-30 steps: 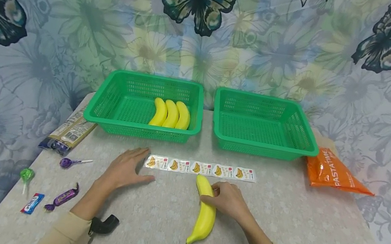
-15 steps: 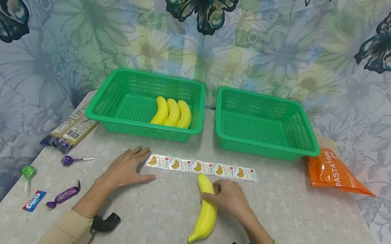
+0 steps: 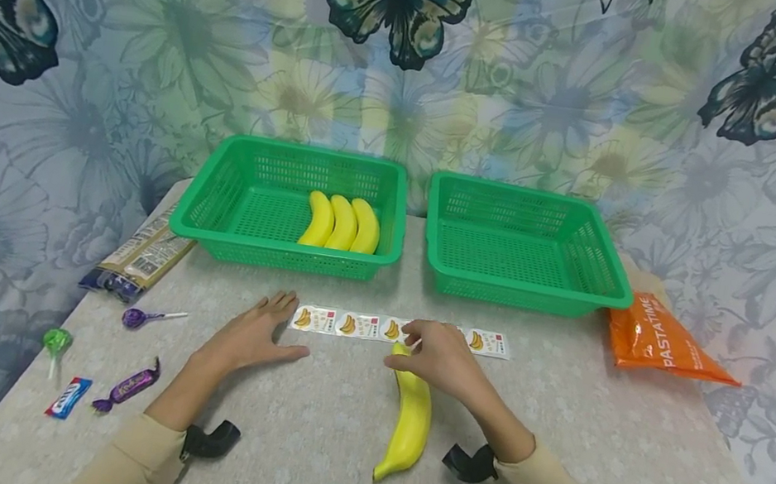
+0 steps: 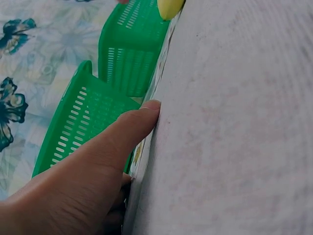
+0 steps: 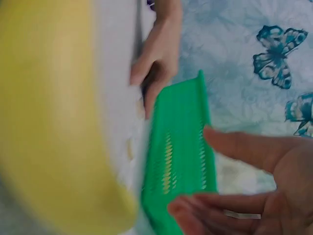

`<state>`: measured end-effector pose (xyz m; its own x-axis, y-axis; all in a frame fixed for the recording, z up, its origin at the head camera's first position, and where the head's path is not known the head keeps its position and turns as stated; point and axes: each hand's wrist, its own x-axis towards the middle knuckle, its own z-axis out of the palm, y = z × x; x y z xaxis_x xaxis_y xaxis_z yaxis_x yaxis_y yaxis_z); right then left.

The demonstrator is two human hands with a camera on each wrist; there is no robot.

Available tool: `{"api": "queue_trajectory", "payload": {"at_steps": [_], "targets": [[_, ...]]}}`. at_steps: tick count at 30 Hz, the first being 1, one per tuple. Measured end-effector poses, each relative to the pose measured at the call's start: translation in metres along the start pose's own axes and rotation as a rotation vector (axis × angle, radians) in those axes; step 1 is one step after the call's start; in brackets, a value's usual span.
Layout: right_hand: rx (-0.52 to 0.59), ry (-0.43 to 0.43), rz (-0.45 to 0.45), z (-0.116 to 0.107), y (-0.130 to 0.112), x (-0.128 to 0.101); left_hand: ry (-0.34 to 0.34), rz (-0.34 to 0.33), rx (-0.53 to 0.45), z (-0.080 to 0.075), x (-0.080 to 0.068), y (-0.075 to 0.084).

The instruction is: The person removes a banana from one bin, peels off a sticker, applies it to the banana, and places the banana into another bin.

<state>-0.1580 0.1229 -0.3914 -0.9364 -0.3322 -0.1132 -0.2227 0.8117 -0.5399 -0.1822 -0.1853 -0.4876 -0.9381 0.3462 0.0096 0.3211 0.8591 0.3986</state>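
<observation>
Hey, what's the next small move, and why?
Probably have the right grip pinch and peel one label from the sticker strip: its thumb and fingers look parted, it overlaps the strip in the head view, the left grip rests by the strip's left end, and the loose banana lies close by.

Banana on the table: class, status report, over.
Left hand at left end of strip. Right hand over far end of banana, no visible grip. Banana lying on table. Right hand hides part of strip.
</observation>
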Motion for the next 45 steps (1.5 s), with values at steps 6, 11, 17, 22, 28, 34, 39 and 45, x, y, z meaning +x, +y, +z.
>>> {"api": "queue_trajectory", "payload": {"at_steps": [6, 11, 17, 22, 28, 34, 39, 45], "targets": [[0.047, -0.081, -0.255, -0.005, -0.035, 0.016, -0.010, -0.024, -0.019, -0.001, -0.001, -0.001], [-0.022, -0.104, -0.413, -0.001, -0.062, 0.040, -0.007, -0.025, -0.025, -0.002, 0.000, -0.002], [-0.122, -0.165, -0.471, 0.008, -0.083, 0.072, -0.033, -0.032, -0.050, -0.002, 0.001, -0.002], [-0.189, -0.231, -0.449, 0.018, -0.088, 0.094, -0.045, -0.030, -0.062, -0.002, 0.002, -0.002], [-0.207, -0.287, -0.408, 0.035, -0.086, 0.117, -0.040, -0.024, -0.072, -0.004, 0.003, -0.001], [-0.275, -0.325, -0.346, 0.054, -0.085, 0.132, -0.028, -0.019, -0.093, -0.003, 0.001, -0.001], [-0.323, -0.342, -0.327, 0.064, -0.083, 0.137, -0.022, -0.005, -0.099, -0.003, 0.000, -0.002], [-0.357, -0.338, -0.338, 0.075, -0.078, 0.141, -0.023, 0.002, -0.091, -0.001, -0.001, -0.003]]}}
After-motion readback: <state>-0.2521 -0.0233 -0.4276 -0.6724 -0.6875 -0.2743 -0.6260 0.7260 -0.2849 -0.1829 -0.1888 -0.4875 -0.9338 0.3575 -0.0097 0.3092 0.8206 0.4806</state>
